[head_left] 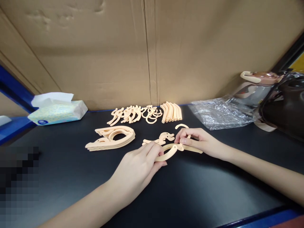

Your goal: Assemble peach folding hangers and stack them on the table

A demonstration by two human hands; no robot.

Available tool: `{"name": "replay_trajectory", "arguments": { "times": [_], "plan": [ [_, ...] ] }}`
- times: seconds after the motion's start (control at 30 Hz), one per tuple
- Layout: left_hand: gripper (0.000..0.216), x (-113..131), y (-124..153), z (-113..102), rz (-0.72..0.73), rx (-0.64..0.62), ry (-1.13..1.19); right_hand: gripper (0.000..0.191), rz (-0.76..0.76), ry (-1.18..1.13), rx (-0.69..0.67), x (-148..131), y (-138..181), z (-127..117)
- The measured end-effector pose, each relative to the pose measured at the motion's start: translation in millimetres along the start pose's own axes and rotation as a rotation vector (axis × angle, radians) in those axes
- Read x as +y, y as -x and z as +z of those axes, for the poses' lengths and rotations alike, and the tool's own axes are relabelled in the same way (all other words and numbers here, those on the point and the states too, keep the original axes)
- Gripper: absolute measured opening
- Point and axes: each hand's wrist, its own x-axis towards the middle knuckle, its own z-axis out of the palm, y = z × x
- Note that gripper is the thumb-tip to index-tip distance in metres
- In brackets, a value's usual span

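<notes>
My left hand (140,166) is closed on one end of a curved peach plastic piece (169,152) that lies on the black table (71,180). My right hand (198,141) pinches the other end of that piece, where it meets a second peach arm (193,149). A loose peach hook part (163,138) and a small curved hook (181,126) lie just behind my hands. A stack of assembled peach pieces (111,138) sits to the left of them.
Rows of peach parts lie farther back: hooks (133,114) and curved bars (171,111). A tissue pack (57,111) sits at the back left, a crumpled clear plastic bag (218,114) and a dark jug (285,104) at the right. Cardboard (147,47) walls the back.
</notes>
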Motion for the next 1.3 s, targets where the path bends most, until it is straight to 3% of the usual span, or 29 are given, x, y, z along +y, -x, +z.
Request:
{"name": "replay_trajectory", "arguments": {
  "times": [0.33,0.7,1.13,1.3],
  "plan": [
    [0.011,-0.6,-1.6,4.2,0.041,-0.052,-0.122,0.028,-0.015,-0.032,-0.007,0.6,-0.3,-0.5],
    [0.007,-1.2,-0.8,2.1,-0.005,-0.031,0.015,0.026,-0.028,-0.065,-0.034,-0.1,-1.3,-1.1],
    [0.013,1.6,-3.1,3.8,-0.047,-0.035,-0.093,0.027,-0.015,-0.058,-0.034,0.8,-1.5,-1.1],
    [0.01,0.1,-1.7,3.4,-0.043,-0.031,-0.015,0.027,-0.016,-0.058,-0.03,0.6,-1.5,-1.1]
  ]
}}
